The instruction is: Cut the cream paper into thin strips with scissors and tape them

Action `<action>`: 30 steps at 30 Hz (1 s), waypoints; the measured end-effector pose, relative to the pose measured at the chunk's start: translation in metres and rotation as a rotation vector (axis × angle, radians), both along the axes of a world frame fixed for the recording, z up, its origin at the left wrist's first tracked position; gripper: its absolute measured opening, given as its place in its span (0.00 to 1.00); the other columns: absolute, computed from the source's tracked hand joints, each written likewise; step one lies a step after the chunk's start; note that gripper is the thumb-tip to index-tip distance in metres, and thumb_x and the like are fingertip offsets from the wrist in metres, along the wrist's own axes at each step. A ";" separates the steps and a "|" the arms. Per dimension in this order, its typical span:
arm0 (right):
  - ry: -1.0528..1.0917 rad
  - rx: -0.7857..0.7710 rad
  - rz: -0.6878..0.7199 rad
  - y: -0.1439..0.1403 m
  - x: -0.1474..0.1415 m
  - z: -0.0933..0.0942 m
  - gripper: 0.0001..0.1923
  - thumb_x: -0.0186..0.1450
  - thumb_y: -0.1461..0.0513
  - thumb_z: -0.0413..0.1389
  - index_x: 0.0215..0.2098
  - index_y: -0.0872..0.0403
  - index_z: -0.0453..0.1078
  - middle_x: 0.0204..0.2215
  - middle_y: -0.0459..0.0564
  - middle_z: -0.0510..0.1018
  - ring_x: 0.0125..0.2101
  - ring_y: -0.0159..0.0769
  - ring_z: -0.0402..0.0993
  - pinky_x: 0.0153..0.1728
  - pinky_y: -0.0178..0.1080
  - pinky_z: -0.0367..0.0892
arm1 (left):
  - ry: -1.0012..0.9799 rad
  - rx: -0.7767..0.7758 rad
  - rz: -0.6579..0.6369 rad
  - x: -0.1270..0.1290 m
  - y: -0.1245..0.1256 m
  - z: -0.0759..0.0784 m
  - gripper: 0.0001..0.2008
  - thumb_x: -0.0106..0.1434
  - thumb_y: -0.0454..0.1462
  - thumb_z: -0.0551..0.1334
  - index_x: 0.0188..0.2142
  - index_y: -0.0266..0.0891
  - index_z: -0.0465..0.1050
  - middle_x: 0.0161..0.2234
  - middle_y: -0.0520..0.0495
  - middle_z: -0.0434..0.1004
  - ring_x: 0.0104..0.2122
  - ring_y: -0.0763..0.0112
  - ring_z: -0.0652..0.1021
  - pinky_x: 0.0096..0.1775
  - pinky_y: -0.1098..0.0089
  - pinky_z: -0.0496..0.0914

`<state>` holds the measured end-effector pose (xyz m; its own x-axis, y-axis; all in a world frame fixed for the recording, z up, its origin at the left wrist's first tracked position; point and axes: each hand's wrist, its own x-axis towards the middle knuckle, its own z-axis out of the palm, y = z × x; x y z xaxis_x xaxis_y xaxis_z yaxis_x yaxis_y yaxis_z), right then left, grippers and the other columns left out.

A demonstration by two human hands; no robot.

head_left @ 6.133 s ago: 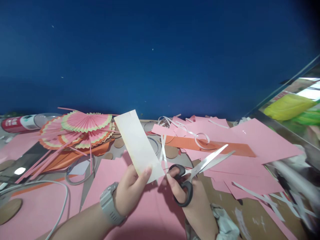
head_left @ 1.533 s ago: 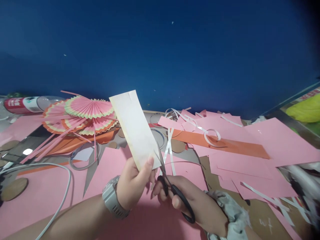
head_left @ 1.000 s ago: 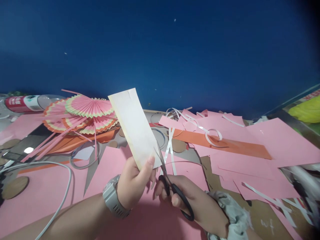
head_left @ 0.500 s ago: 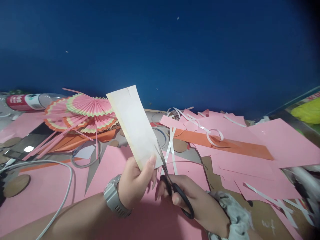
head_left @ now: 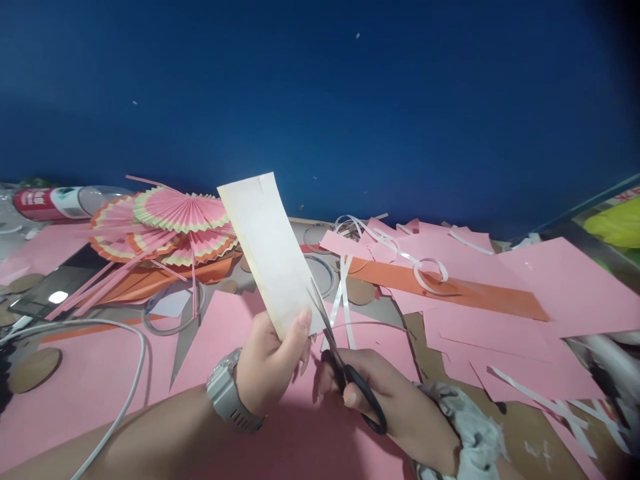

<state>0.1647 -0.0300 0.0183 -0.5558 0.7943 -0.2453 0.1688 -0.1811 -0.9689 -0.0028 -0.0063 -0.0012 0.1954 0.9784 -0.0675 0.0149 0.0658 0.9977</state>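
My left hand (head_left: 274,365), with a grey watch at the wrist, pinches the lower end of a white paper strip (head_left: 270,250) between thumb and fingers. The strip stands upright, leaning to the left, with a yellowish left edge. In my right hand (head_left: 385,393) is a pair of scissors (head_left: 332,333) with black handles, fingers through the loops. The scissors' blades lie along the lower right edge of the strip, their tips slightly parted. A pale scrunchie (head_left: 465,427) circles my right wrist. Pink paper (head_left: 320,433) lies beneath both hands.
Pleated pink paper fans (head_left: 180,220) lie at the left, near a bottle (head_left: 55,203) and a dark phone (head_left: 60,283). A white cable (head_left: 143,353) curves past my left forearm. Pink sheets (head_left: 505,340), an orange strip (head_left: 490,295) and curled white offcuts (head_left: 430,277) cover the right side.
The top of the paper strip has shifted slightly to the right. The scissors' tips now show a little apart. Both hands stay almost in place.
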 end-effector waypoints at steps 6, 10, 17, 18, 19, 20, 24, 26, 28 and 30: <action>0.029 -0.012 0.006 0.000 -0.001 0.000 0.32 0.57 0.39 0.49 0.30 0.60 0.71 0.21 0.44 0.64 0.22 0.31 0.58 0.24 0.34 0.54 | 0.007 0.004 -0.015 -0.001 0.000 0.001 0.28 0.66 0.47 0.49 0.12 0.38 0.56 0.09 0.54 0.57 0.12 0.78 0.63 0.18 0.75 0.59; 0.053 -0.032 -0.016 0.000 -0.002 -0.001 0.30 0.57 0.39 0.50 0.29 0.59 0.69 0.21 0.45 0.65 0.22 0.31 0.59 0.24 0.33 0.55 | -0.013 -0.024 -0.007 -0.001 0.000 0.000 0.28 0.66 0.47 0.49 0.12 0.38 0.57 0.09 0.54 0.56 0.12 0.78 0.62 0.18 0.74 0.59; 0.056 -0.050 -0.015 0.000 -0.002 -0.002 0.30 0.57 0.39 0.50 0.29 0.59 0.69 0.19 0.43 0.64 0.21 0.30 0.60 0.23 0.33 0.56 | -0.005 -0.002 -0.003 0.000 0.001 0.002 0.28 0.66 0.47 0.49 0.12 0.38 0.56 0.08 0.54 0.56 0.12 0.78 0.63 0.19 0.74 0.59; 0.057 -0.050 -0.013 0.000 -0.002 -0.002 0.30 0.57 0.40 0.50 0.29 0.59 0.70 0.19 0.43 0.64 0.21 0.30 0.60 0.23 0.33 0.56 | 0.000 0.003 -0.005 0.000 0.001 0.002 0.28 0.66 0.47 0.49 0.12 0.38 0.57 0.08 0.54 0.56 0.12 0.78 0.63 0.19 0.74 0.59; 0.055 -0.049 -0.013 0.000 -0.002 -0.003 0.30 0.57 0.40 0.50 0.29 0.59 0.70 0.20 0.43 0.65 0.21 0.30 0.60 0.23 0.33 0.56 | 0.006 0.008 -0.010 0.000 0.001 0.002 0.29 0.66 0.47 0.49 0.11 0.38 0.57 0.08 0.54 0.56 0.12 0.77 0.63 0.19 0.74 0.59; 0.052 -0.047 -0.013 0.000 -0.002 -0.003 0.30 0.57 0.39 0.50 0.29 0.59 0.70 0.20 0.43 0.65 0.21 0.30 0.60 0.23 0.33 0.56 | 0.011 0.012 -0.015 0.000 0.001 0.002 0.29 0.67 0.47 0.49 0.11 0.38 0.57 0.08 0.53 0.56 0.12 0.77 0.64 0.19 0.74 0.59; 0.014 -0.030 -0.006 -0.002 -0.002 0.001 0.32 0.56 0.37 0.48 0.30 0.58 0.69 0.21 0.45 0.66 0.22 0.31 0.60 0.24 0.34 0.57 | 0.009 0.006 -0.014 -0.001 0.000 0.000 0.28 0.66 0.47 0.49 0.12 0.38 0.57 0.09 0.54 0.57 0.12 0.78 0.63 0.19 0.74 0.59; 0.011 -0.031 0.029 -0.003 -0.002 0.004 0.33 0.55 0.36 0.47 0.32 0.57 0.69 0.23 0.46 0.67 0.23 0.32 0.58 0.23 0.34 0.56 | -0.002 0.001 0.004 -0.001 -0.001 -0.001 0.28 0.66 0.47 0.49 0.13 0.38 0.58 0.09 0.54 0.57 0.12 0.78 0.62 0.18 0.74 0.58; 0.023 -0.040 0.063 -0.003 -0.002 0.006 0.32 0.55 0.36 0.46 0.34 0.55 0.68 0.24 0.47 0.67 0.21 0.31 0.56 0.21 0.34 0.55 | -0.009 0.019 0.029 -0.002 0.001 0.000 0.27 0.66 0.47 0.49 0.13 0.38 0.58 0.10 0.55 0.56 0.12 0.79 0.62 0.18 0.74 0.57; 0.012 -0.036 0.071 -0.002 0.000 0.007 0.29 0.58 0.38 0.47 0.36 0.53 0.68 0.26 0.49 0.68 0.20 0.31 0.57 0.20 0.35 0.55 | -0.016 0.047 0.065 -0.002 0.004 0.003 0.27 0.67 0.47 0.48 0.13 0.38 0.57 0.10 0.55 0.55 0.12 0.79 0.61 0.18 0.74 0.57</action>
